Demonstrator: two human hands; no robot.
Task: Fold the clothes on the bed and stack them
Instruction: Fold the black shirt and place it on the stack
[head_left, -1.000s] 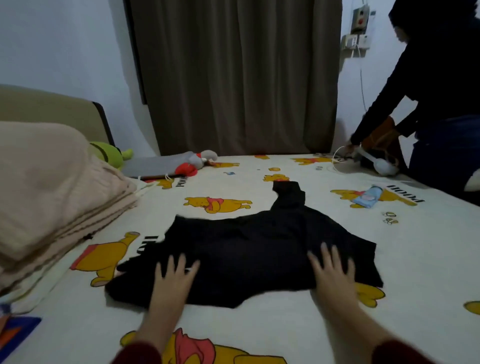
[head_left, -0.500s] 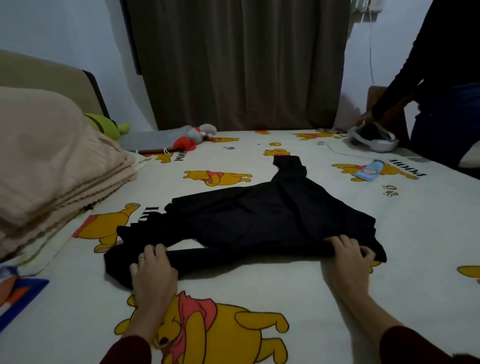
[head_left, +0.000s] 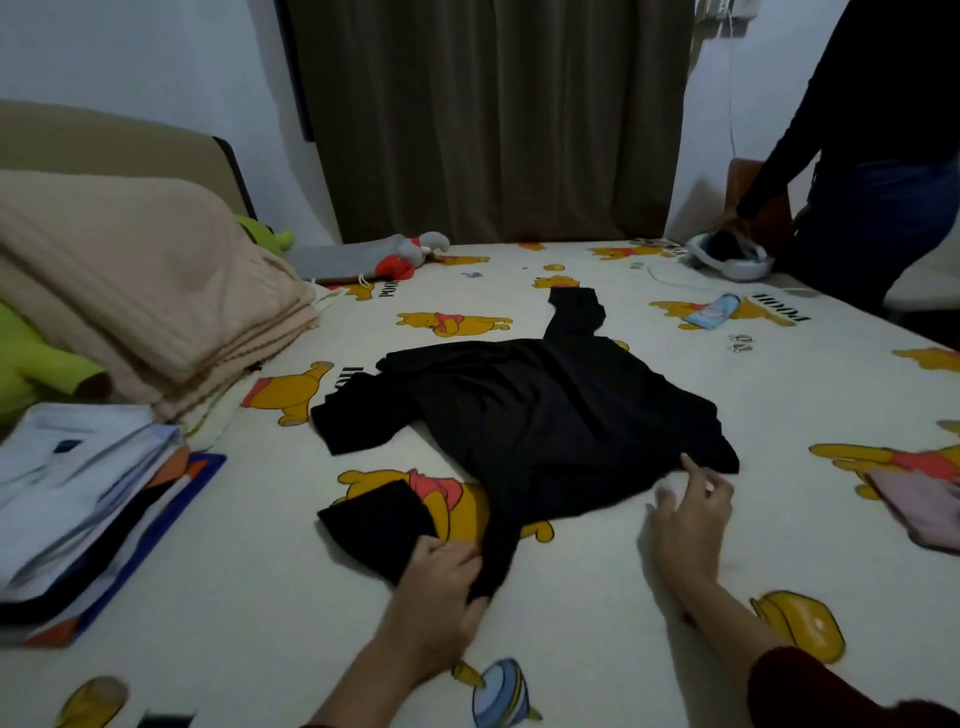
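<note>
A soft black long-sleeved top (head_left: 545, 415) lies spread out on the bed with the cream bear-print sheet (head_left: 571, 597), just in front of both hands. The left hand (head_left: 441, 587) has its fingers curled round a bunched bit of the black cloth, at the near edge where one sleeve end lies. The right hand (head_left: 685, 514) is off to the side, apart from the left one. Its fingers are loose and spread, and the fingertips (head_left: 688, 460) are right at the hem of the top. It does not look like it is holding anything, though it is a bit blurry.

The top is not folded yet. One sleeve sticks out far ahead of the hands, another part sticks out ahead of the left hand, and the body is still wide and wrinkly. So the folding of this one looks like it has only just begun.

Past the left hand, out to the side, sits a pile of flat folded things in white and dark blue (head_left: 78, 493). That may be the stack. Beyond the right hand, at the edge, lies a pink cloth (head_left: 919, 499), which may still need folding. Most of the job seems left to do.
</note>
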